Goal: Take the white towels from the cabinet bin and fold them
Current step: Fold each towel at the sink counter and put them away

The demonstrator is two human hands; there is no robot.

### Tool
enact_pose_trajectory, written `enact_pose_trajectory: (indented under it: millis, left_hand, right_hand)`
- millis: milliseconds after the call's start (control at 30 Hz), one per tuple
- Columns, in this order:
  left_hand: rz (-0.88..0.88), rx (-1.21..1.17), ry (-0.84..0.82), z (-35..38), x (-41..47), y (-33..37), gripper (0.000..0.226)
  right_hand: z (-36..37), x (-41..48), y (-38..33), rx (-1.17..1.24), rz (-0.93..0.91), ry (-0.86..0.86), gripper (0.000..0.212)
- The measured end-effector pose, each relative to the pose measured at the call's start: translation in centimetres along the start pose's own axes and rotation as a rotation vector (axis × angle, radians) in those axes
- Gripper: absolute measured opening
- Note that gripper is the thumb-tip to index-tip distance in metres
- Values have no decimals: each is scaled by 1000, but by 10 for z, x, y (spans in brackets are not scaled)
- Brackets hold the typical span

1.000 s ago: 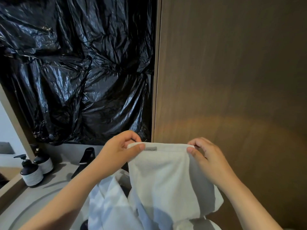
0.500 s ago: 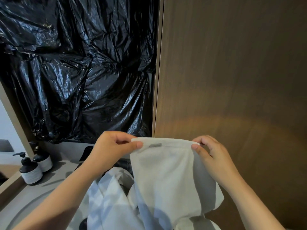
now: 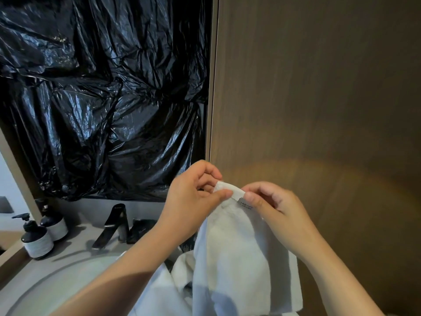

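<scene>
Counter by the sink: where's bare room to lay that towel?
Bare counter lies between the pump bottles and the faucet; the basin in front looks open too. Crowded at bottom middle, where white towels pile.

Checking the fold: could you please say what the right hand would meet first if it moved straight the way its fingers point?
Probably the left hand: the right hand points leftward along the pinched top edge of the white towel, and their fingertips nearly touch.

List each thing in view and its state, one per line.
Left hand: pinches the towel's top edge.
Right hand: pinches the top edge beside the label.
White towel: hangs doubled, top corners together.
Other towels: lying crumpled below.
Pump bottles: upright, side by side.
Faucet: no water running.
</scene>
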State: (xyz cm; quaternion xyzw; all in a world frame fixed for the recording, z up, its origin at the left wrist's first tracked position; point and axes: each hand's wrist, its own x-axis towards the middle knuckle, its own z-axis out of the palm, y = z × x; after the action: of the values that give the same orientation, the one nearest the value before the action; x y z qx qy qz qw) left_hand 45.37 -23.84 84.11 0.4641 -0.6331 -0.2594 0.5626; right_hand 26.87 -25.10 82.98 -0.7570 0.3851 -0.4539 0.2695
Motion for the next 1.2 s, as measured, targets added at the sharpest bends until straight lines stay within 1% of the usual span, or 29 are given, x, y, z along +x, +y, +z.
enact_pose_trajectory:
  millis: [133,233,300,367,433,467,533,633,700,800,867,967,1200]
  left_hand:
    - [-45,-34,-3,4,-4,-8,31]
    - [-98,3,-107,5,-11,-17,36]
    - [-102,89,-171,6,-20,-25,24]
    - [-102,89,-141,11,-28,-31,8]
    - [-110,43,-87,17,-32,-35,2]
    - [-110,26,-76,20,-32,-35,2]
    - [-108,3,-79,25,-32,-34,3]
    - [-127,-51,-132,26,-33,-36,12]
    - [-119,-18,-156,26,-38,-42,19]
    - [-91,1,-146,27,-47,-49,19]
    - [-70,22,-124,29,-50,-53,17]
    - [-54,51,-103,30,-49,-55,13]
    - [-69,80,-122,33,-47,-61,9]
  right_hand:
    - [-1,-5,9,-100,11,15,17]
    - [1,-8,17,-181,25,60,17]
    - [-1,-10,21,-173,53,107,15]
    - [-1,-12,22,-135,77,89,12]
    - [3,-12,19,-101,63,43,10]
    - [5,-11,17,-105,40,35,16]
    - [7,-10,17,-112,-8,74,26]
    - [0,-11,21,-73,-8,160,25]
    - [-9,-11,22,-72,-18,199,29]
    - [-17,-9,18,-98,-40,216,33]
    - [-18,-9,17,-124,-43,218,33]
    - [-20,-9,15,-147,-38,235,27]
    - [-29,-4,13,-196,-66,318,24]
